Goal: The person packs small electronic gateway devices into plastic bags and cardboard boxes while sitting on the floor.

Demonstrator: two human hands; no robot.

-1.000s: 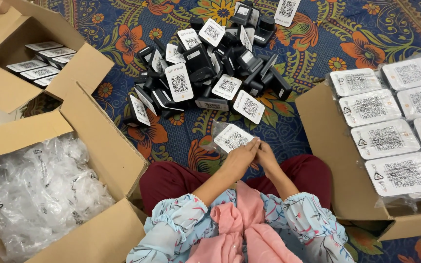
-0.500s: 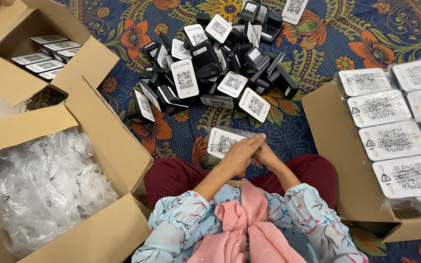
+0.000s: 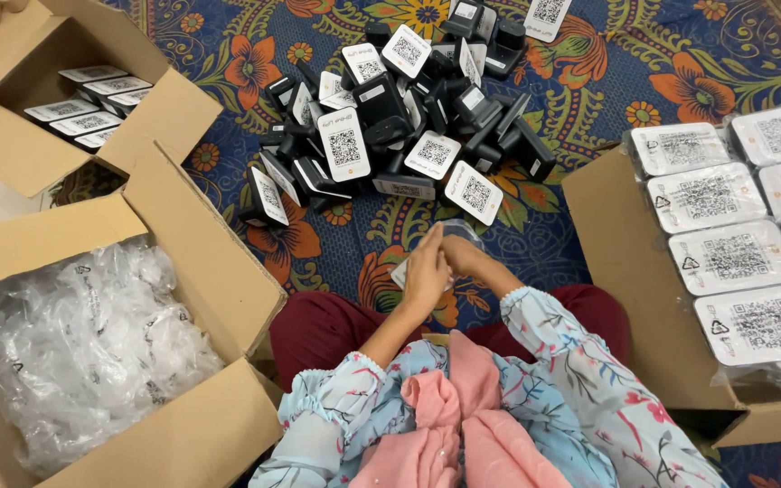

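Note:
My left hand [image 3: 425, 271] and my right hand [image 3: 465, 256] are pressed together over my lap, gripping a small device in a clear plastic bag [image 3: 458, 228]. Only the bag's top edge and a white corner at the lower left of my hands show; my fingers hide the rest. Just beyond my hands lies a pile of black devices with white coded faces [image 3: 399, 117] on the patterned carpet.
A cardboard box of empty clear bags [image 3: 74, 334] sits at my left. A box of bagged white-faced units [image 3: 734, 244] stands at my right. Another open box with several packed units [image 3: 83, 99] is at the far left. A blue floral carpet [image 3: 635, 63] lies beneath everything.
The white-faced device lay flat and visible in front of my hands before; now my hands have closed over it and drawn it nearer, so it is mostly hidden.

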